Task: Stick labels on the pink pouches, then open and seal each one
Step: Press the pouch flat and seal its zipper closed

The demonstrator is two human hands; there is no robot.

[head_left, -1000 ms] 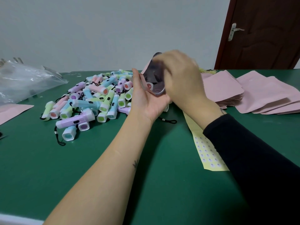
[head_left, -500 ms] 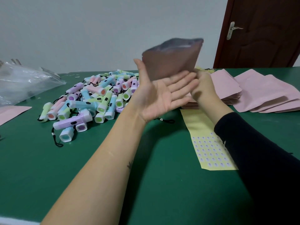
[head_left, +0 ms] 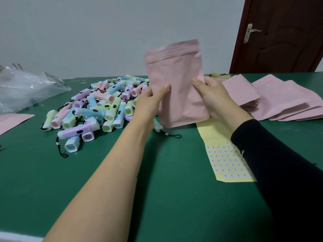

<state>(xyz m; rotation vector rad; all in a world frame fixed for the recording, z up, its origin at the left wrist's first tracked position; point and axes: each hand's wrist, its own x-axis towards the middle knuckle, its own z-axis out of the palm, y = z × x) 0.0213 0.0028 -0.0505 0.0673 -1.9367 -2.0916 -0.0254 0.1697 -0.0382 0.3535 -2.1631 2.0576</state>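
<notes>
Green surface: flashlights piled left, label sheet right.
Pink pouch: held upright above it, zip uppermost.
Left grip, right grip: pinching its side edges.
Best bet: thumbs up to the zip, part evenly.

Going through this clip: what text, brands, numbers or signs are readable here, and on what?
Nothing is legible.
Stickers on the yellow label sheet: each has a tiny mark, too small to read.
The held pink pouch: no print on the side that shows.
The mini flashlights: no readable text.
</notes>
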